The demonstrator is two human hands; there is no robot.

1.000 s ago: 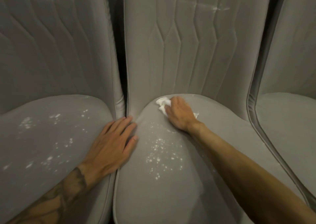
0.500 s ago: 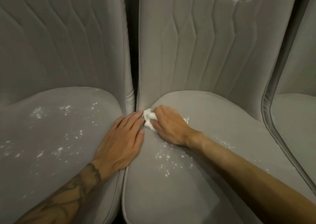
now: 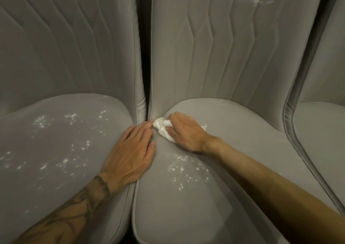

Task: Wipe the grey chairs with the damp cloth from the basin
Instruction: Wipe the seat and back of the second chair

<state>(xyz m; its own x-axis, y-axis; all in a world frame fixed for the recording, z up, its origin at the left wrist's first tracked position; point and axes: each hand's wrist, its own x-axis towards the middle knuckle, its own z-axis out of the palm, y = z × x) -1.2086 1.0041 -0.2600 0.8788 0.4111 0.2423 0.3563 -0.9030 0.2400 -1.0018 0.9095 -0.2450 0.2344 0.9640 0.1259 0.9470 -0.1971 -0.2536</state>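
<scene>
Right hand (image 3: 186, 132) gripping cloth (image 3: 161, 125), grey chair (image 3: 214, 206) — white-speckled

The light is dim and flat, casting a warm grey over everything, with no hard shadows. The gap (image 3: 142, 57) between the chair backs (image 3: 205, 47) falls to black. The white cloth (image 3: 162, 130) is the brightest patch, its folds nearly washed out. A thin soft shadow runs along the left hand (image 3: 128, 150). Wide-angle distortion bows the edge of the right chair (image 3: 288, 113) and the backs toward the corners. Detail is slightly soft throughout, most so on the forearms (image 3: 270, 178) near the bottom.
</scene>
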